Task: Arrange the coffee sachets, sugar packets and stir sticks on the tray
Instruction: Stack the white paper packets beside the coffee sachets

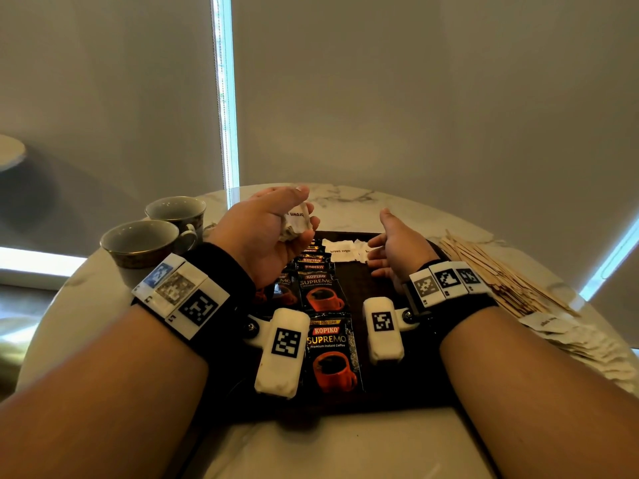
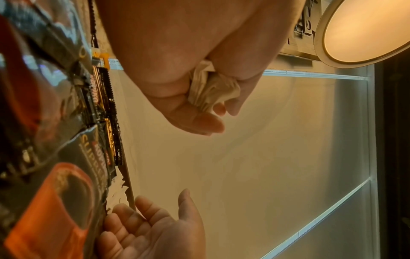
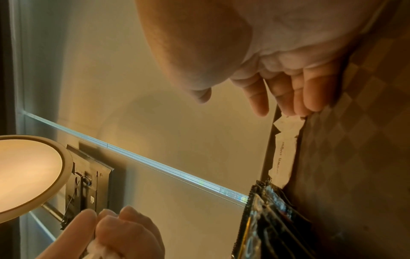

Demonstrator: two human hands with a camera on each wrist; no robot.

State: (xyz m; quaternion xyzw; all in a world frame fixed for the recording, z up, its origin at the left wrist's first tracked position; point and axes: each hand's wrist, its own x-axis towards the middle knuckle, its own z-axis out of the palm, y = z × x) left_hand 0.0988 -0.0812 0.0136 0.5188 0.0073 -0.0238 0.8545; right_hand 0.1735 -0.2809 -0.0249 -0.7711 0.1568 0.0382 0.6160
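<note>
- Left hand (image 1: pixel 266 223) clutches a bundle of sugar packets (image 1: pixel 295 221) above the tray (image 1: pixel 380 399)'s far-left corner.
- Right hand (image 1: pixel 397 252), fingers relaxed, apparently touches packets laid (image 1: pixel 340 250) along the tray's far edge; nearer there.

Bare tray (image 1: pixel 359 288) strip lies between sachets (image 1: pixel 320 292) and right hand (image 1: pixel 397 250). Two cups (image 1: pixel 145 243) block the left approach; stir sticks (image 1: pixel 498 271) crowd the right (packets (image 1: pixel 570 337) piled nearer). Far table (image 1: pixel 345 205) bare.
</note>
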